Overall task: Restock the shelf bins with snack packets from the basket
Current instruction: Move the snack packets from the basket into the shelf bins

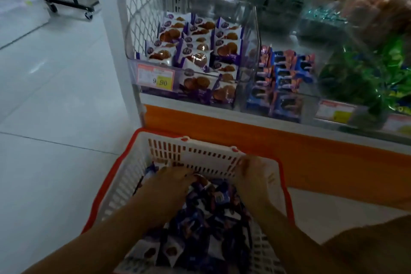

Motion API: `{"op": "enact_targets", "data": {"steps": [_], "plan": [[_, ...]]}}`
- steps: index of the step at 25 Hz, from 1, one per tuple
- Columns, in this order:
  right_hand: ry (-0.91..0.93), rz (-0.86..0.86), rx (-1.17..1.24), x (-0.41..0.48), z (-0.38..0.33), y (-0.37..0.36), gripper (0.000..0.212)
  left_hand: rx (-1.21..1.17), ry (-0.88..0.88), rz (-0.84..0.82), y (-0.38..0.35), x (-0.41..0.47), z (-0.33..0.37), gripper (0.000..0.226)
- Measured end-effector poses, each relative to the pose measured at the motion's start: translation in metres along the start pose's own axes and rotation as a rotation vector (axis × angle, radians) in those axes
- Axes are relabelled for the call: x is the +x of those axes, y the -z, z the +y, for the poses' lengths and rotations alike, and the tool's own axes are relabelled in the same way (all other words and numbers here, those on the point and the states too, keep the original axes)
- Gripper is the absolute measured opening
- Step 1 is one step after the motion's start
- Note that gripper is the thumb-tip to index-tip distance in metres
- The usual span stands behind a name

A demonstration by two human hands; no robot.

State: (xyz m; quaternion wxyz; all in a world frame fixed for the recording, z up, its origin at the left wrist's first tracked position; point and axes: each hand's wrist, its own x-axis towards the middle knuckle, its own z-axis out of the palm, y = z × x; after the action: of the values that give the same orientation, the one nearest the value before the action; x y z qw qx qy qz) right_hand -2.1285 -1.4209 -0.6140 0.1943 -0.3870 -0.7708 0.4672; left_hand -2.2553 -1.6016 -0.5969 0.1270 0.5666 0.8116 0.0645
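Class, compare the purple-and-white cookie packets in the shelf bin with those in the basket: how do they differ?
The cookie packets in the bin stand in neat rows, faces forward; the packets in the basket lie jumbled. Nobody touches the bin's; the left hand and right hand reach among the basket's. Both show purple-and-white wrappers picturing brown cookies.

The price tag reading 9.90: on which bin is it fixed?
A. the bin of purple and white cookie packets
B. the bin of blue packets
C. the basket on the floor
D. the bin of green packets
A: the price tag sits on the front wall of the clear bin holding purple and white cookie packets.
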Motion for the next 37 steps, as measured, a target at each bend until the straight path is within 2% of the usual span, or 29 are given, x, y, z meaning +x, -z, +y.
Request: {"op": "enact_targets", "data": {"steps": [2, 4, 5, 6, 7, 9, 10, 14, 15, 18, 20, 23, 26, 29, 33, 37], "plan": [[-0.051, -0.161, -0.265, 0.006, 0.081, -0.006, 0.025, -0.006, 0.019, -0.248, -0.025, -0.011, 0.004, 0.047], [-0.045, -0.486, -0.546, 0.005, 0.138, -0.012, 0.018, -0.004, 0.055, -0.389, -0.033, -0.017, 0.007, 0.049], [-0.052, -0.618, -0.636, -0.002, 0.146, -0.016, 0.04, -0.009, 0.071, -0.425, -0.037, -0.017, 0.006, 0.051], [-0.057, -0.682, -0.742, -0.011, 0.149, -0.021, 0.061, -0.014, 0.083, -0.433, -0.04, -0.016, 0.006, 0.052], [-0.088, -0.709, -0.779, -0.02, 0.14, -0.025, 0.063, -0.018, 0.09, -0.426, -0.043, -0.015, 0.004, 0.051], [-0.145, -0.69, -0.822, -0.029, 0.13, -0.032, 0.048, -0.025, 0.102, -0.407, -0.047, -0.012, 0.001, 0.051], [-0.214, -0.744, -0.829, -0.028, 0.121, -0.033, 0.045, -0.023, 0.112, -0.416, -0.048, -0.011, -0.001, 0.051], [-0.397, -0.825, -0.485, -0.01, 0.081, -0.03, 0.066, -0.06, 0.17, -0.427, -0.049, -0.007, -0.007, 0.058], [-0.451, -0.795, -0.339, -0.006, 0.072, -0.027, 0.065, -0.166, 0.216, -0.411, -0.05, -0.005, -0.008, 0.06], [-0.64, -0.725, 0.263, -0.006, 0.043, -0.022, 0.052, -0.766, 0.431, -0.31, -0.041, 0.0, -0.006, 0.062], [-0.657, -0.696, 0.472, -0.007, 0.028, -0.019, 0.048, -1.038, 0.545, -0.252, -0.029, 0.003, -0.005, 0.062], [-0.577, -0.714, 0.553, -0.012, 0.004, -0.014, 0.037, -1.299, 0.588, -0.196, -0.011, 0.001, 0.002, 0.05], [-0.542, -0.696, 0.631, -0.016, -0.013, -0.008, 0.033, -1.426, 0.595, -0.127, -0.004, -0.001, 0.01, 0.042], [-0.528, -0.647, 0.719, -0.017, -0.022, -0.005, 0.03, -1.515, 0.612, -0.073, 0.001, -0.003, 0.014, 0.038], [-0.425, -0.579, 0.657, -0.017, -0.028, -0.004, 0.028, -1.636, 0.655, -0.034, 0.007, -0.005, 0.017, 0.03], [-0.343, -0.564, 0.638, -0.018, -0.035, -0.002, 0.024, -1.608, 0.678, 0.135, 0.008, -0.006, 0.012, 0.037]]}}
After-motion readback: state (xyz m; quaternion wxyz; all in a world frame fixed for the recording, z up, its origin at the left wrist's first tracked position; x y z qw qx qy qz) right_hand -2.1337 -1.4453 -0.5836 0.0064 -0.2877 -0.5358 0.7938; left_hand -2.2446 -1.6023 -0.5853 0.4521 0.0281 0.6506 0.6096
